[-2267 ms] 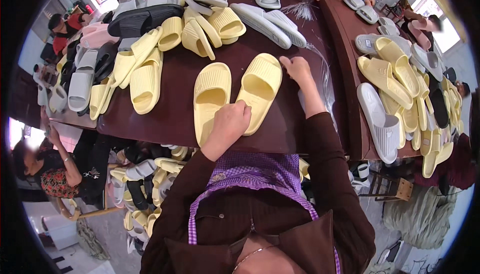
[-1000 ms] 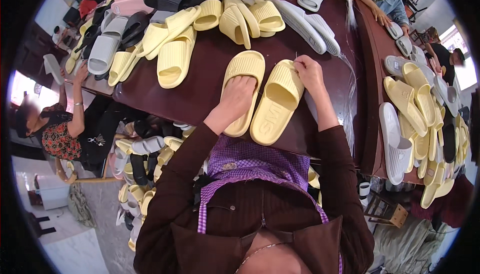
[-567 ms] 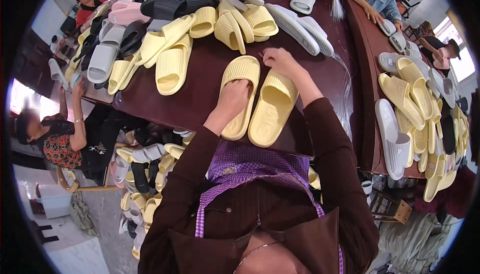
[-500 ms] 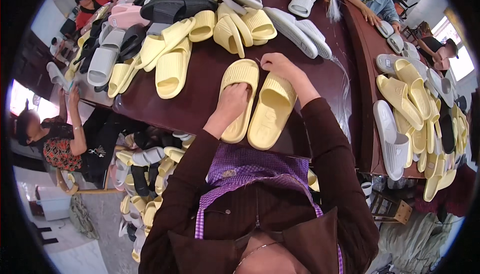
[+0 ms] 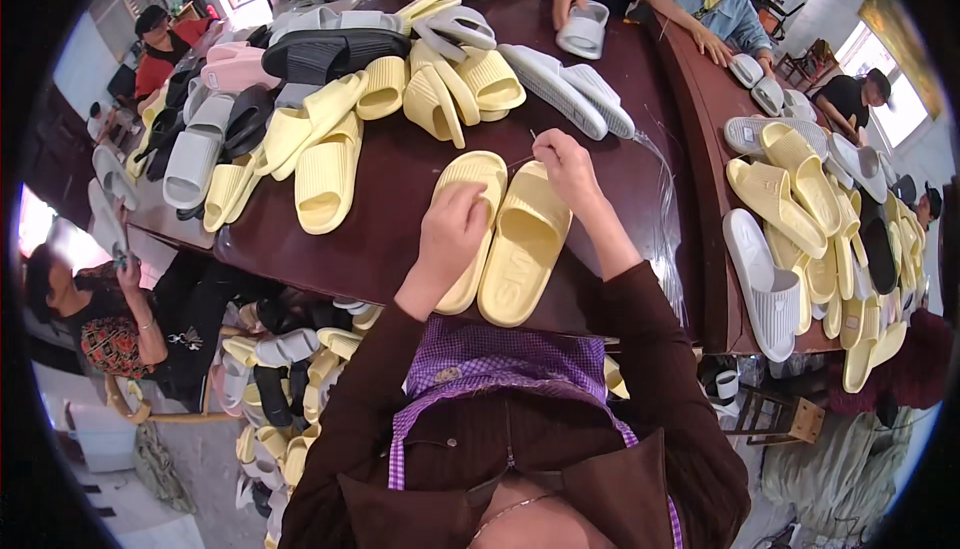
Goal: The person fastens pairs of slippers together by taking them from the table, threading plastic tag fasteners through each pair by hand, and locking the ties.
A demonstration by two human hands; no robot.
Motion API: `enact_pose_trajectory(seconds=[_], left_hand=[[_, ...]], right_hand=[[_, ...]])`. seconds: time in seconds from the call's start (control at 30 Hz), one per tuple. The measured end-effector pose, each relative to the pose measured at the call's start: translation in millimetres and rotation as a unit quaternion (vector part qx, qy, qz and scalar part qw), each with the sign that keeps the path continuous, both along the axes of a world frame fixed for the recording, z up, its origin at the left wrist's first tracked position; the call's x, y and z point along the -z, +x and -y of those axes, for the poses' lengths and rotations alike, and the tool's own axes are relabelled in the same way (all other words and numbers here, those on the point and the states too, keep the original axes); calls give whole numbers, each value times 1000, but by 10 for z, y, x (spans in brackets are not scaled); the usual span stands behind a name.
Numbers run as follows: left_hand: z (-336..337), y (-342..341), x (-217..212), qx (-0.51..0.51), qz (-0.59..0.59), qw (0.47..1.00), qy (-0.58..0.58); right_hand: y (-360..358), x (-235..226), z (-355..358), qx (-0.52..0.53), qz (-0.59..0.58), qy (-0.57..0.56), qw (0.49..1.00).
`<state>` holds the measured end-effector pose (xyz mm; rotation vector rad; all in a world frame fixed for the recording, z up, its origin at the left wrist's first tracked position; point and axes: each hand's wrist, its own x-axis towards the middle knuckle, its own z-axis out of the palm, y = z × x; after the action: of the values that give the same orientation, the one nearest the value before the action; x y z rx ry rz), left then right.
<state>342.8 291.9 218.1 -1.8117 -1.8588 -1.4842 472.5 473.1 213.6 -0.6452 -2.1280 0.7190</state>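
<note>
Two yellow slide slippers lie side by side before me on the dark red table, toes pointing away. Over the strap of the left slipper [image 5: 478,168] is my left hand [image 5: 452,234], its fingers curled together; anything in them is hidden. My right hand [image 5: 570,174] is closed in a pinch above the toe of the right slipper [image 5: 518,267]. A thin, needle-like piece sticks up from its fingertips, and a fine thread seems to run from there toward the left slipper.
Yellow, grey, black and pink slippers [image 5: 328,189] are heaped at the table's left. More lie on the right-hand table [image 5: 775,294]. Clear strands [image 5: 665,239] trail down the dark red table [image 5: 390,214]. A co-worker's hand [image 5: 568,1] touches a grey slipper [image 5: 583,31] at the far side; other people sit around.
My left hand has come out from under the left slipper's strap and now sits above it. My right hand still pinches near the right slipper's toe. A co-worker's hand has reached the far grey slipper.
</note>
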Motion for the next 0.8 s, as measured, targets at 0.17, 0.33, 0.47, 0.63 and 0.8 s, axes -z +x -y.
enact_pose_trajectory(seconds=[0.17, 0.33, 0.47, 0.63, 0.8], left_hand=[[-613, 55, -67, 89, 124, 988, 26], [-944, 145, 57, 152, 232, 950, -141], [-984, 169, 123, 144, 239, 949, -147], [-857, 157, -115, 165, 458, 844, -224], [-816, 231, -189, 220, 525, 799, -194]], right_hand=[[100, -42, 197, -46, -52, -17, 997], [218, -12, 192, -35, -97, -176, 979], [284, 103, 147, -51, -163, -256, 951], [362, 56, 154, -60, -257, -338, 903], [383, 55, 227, -72, -227, -313, 920]])
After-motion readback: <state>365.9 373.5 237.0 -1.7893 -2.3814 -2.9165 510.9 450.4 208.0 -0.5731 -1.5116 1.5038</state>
